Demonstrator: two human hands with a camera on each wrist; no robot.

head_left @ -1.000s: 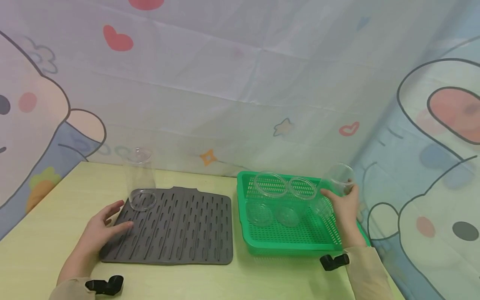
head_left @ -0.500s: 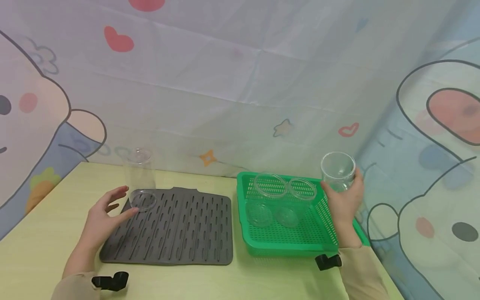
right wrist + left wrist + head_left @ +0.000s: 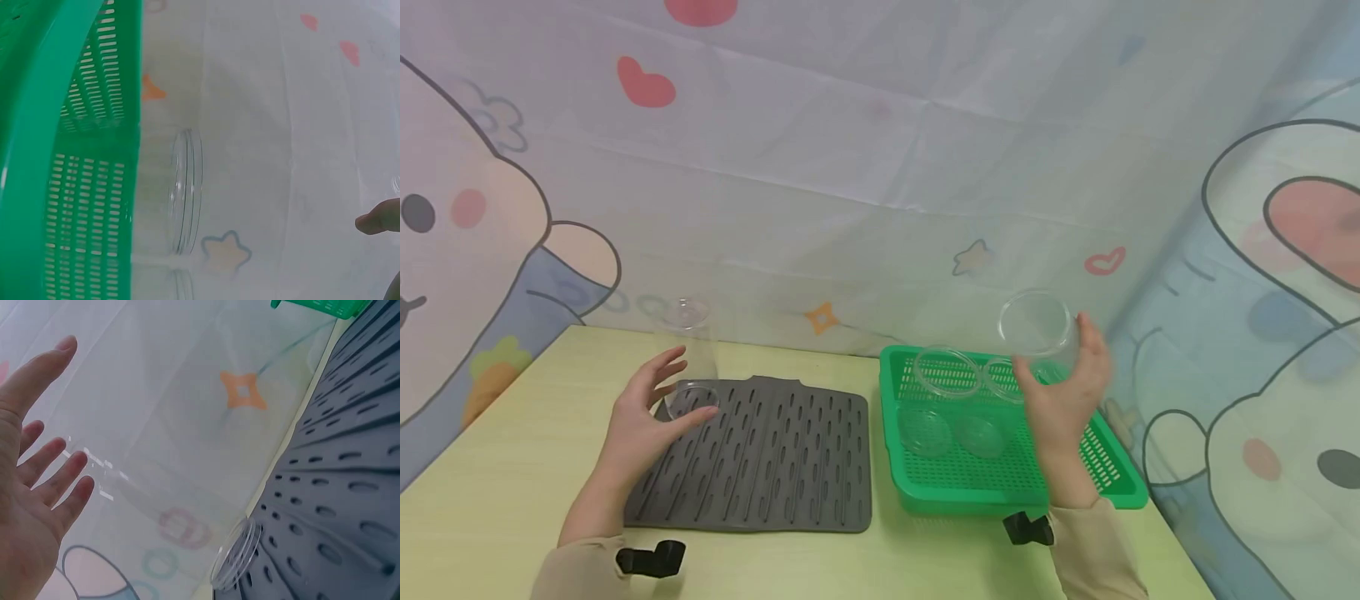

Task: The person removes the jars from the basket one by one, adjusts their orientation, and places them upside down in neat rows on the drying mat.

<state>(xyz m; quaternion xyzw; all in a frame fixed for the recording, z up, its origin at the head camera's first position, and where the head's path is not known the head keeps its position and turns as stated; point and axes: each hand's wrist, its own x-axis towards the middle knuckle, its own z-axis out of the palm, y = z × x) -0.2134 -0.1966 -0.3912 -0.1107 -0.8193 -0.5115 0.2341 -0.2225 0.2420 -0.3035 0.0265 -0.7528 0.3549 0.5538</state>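
Left hand [image 3: 643, 421] spread; right hand [image 3: 1067, 387] on a clear cup [image 3: 1036, 327].
Surface [image 3: 775, 568] up front; left fingers [image 3: 658, 365] apart beside standing cup [image 3: 702, 354], can't tell if touching; right thumb and fingers pinch the held cup above the green basket [image 3: 977, 500]; grey mat [image 3: 775, 467] left of basket; standing cup rim-down at mat's rear-left corner; two basket cups [image 3: 934, 404] upright inside; printed curtain [image 3: 850, 167] behind.
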